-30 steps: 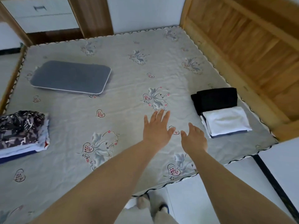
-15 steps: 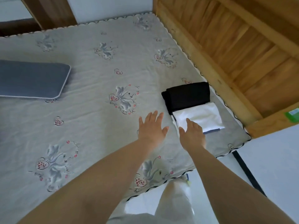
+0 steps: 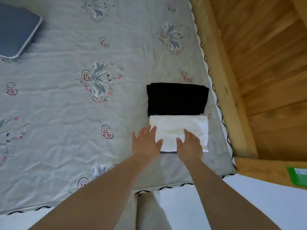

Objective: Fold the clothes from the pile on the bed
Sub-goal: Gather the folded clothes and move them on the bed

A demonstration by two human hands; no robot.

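Observation:
A folded white garment (image 3: pixel 182 125) lies near the bed's right edge, with a dark blue layer peeking out under its near edge. Just beyond it lies a folded black garment (image 3: pixel 177 98). My left hand (image 3: pixel 146 142) is over the white garment's near left corner, fingers straight and spread. My right hand (image 3: pixel 190 145) is over the near right part of the white garment, fingers straight. Neither hand grips anything. Whether they touch the cloth I cannot tell.
The grey sheet (image 3: pixel 66 100) with flower and heart prints covers the bed. A dark grey flat cushion (image 3: pixel 15 29) lies at the far left. The wooden bed frame (image 3: pixel 221 90) rises along the right. My legs stand at the bed's near edge.
The view has swung right and closer to the folded stack. Both hands have moved forward over the white garment's near edge. The patterned clothes stack at the left has left the view.

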